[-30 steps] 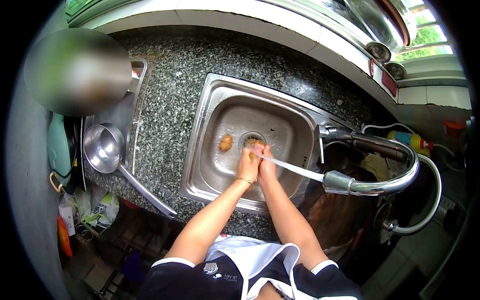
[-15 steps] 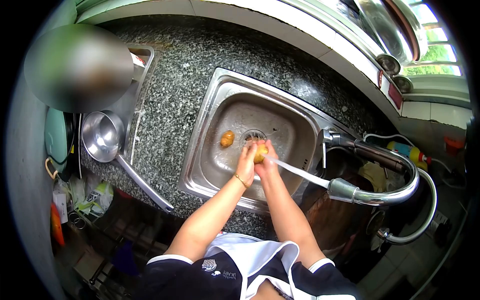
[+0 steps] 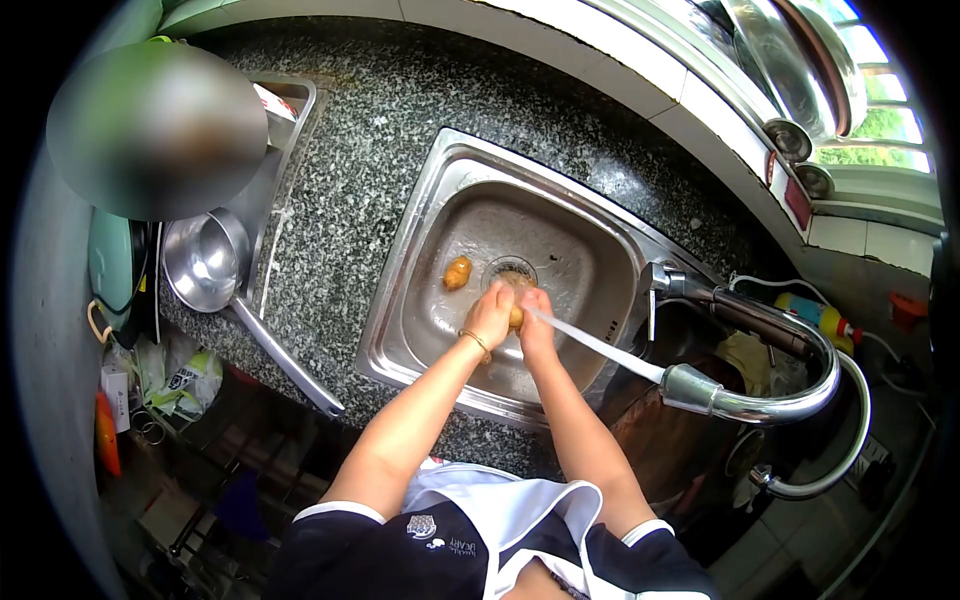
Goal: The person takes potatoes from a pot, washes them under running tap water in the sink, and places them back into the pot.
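Observation:
Over the sink basin (image 3: pixel 560 225), my left hand (image 3: pixel 490 314) and my right hand (image 3: pixel 537 326) are closed together around a yellow potato (image 3: pixel 516 316). Only a small part of it shows between my fingers. A stream of water from the faucet (image 3: pixel 690 389) runs onto the potato and my right hand. Another potato (image 3: pixel 457 273), brownish yellow and wet, lies on the basin floor to the left of my hands. The drain (image 3: pixel 510 270) sits just beyond my fingers, partly under splashing water.
A large metal ladle (image 3: pixel 205 262) rests on the granite counter (image 3: pixel 330 200) at the left, its handle pointing toward me. Metal pans (image 3: pixel 785 70) stand on the window ledge at the upper right. A bottle (image 3: pixel 815 312) is behind the faucet.
My hands have turned around the potato, so less of it shows now. They have shifted slightly toward me, away from the drain. The other potato still lies in the basin.

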Demonstrator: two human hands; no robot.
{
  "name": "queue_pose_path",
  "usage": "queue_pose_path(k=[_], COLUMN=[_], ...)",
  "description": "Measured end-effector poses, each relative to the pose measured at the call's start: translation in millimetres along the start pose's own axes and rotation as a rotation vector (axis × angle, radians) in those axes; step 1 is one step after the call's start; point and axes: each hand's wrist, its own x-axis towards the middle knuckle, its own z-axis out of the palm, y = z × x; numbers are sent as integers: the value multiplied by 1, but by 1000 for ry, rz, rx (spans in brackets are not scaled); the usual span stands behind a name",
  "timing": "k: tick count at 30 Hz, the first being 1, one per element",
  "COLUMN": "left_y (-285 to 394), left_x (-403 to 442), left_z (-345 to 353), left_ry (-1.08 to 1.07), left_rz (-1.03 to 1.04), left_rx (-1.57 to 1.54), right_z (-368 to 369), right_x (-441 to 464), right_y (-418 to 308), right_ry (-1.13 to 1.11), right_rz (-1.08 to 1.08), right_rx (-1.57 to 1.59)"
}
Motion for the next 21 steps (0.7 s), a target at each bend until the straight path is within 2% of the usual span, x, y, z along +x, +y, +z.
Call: queue_pose_path(k=[1,2,4,6,8,9,10,12,14,16,18,19,20,21], left_y=[-7,-2,8,22,30,52,61,68,55,22,-9,-15,-10,-4], left_x=[5,4,2,-7,-18,-19,-16,-10,-3,7,19,22,24,26], left_z=[0,0,-1,-5,-3,-12,-17,-22,-17,-4,7,4,-3,-11], left_ry=[-96,-96,-111,-134,-43,-108,-107,-240,-178,-120,57,93,89,200], left_rz=[-22,-24,-351,-374,-13,-69,-70,-23,-24,-24,-264,-178,-176,-12], left_rx=[-184,-184,-680,-678,224,426,426,699,604,512,-113,74,75,408], right_z=[-2,1,7,8,9,10,11,13,15,17,13,11,8,4], right_x=[-1,-5,-13,-14,-15,-18,-19,-25,-29,-25,-2,6,12,17], right_y=[3,-3,-14,-11,-9,-8,-7,-13,-22,-33,-27,-30,-33,-33], right_ry=[7,7,55,82,104,90,76,36,0,13,22,5,-12,55], right_rz=[17,20,29,46,63,71,79,141,204,229,241,307,373,368], right_rx=[73,73,265,363,461,606,751,836,921,699,673,570,466,481])
